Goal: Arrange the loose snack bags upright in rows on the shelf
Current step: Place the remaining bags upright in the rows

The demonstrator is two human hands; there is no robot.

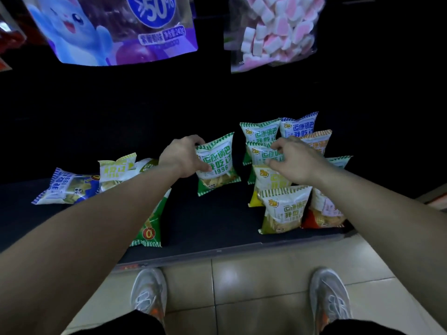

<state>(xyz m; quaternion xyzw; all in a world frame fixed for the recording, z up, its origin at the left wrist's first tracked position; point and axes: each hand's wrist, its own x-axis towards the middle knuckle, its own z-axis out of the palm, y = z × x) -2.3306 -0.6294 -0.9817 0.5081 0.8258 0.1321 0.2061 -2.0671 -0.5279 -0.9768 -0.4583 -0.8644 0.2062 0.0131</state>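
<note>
My left hand (182,155) grips a green-and-white snack bag (217,165) by its left edge and holds it upright above the dark shelf (205,226). My right hand (294,158) pinches the top of a green bag (260,153) standing in the rows on the right. Those rows hold several upright bags, among them a blue one (300,125), an orange one (316,141) and an olive one (284,209) at the front. On the left lie loose bags: a blue one (64,187), a yellow one (118,169) and a green one (151,226) under my left forearm.
A purple pouch (108,27) and a bag of pink-and-white marshmallows (273,30) hang above the shelf. The shelf's front edge (193,256) runs above a tiled floor (242,286), where my two grey shoes stand.
</note>
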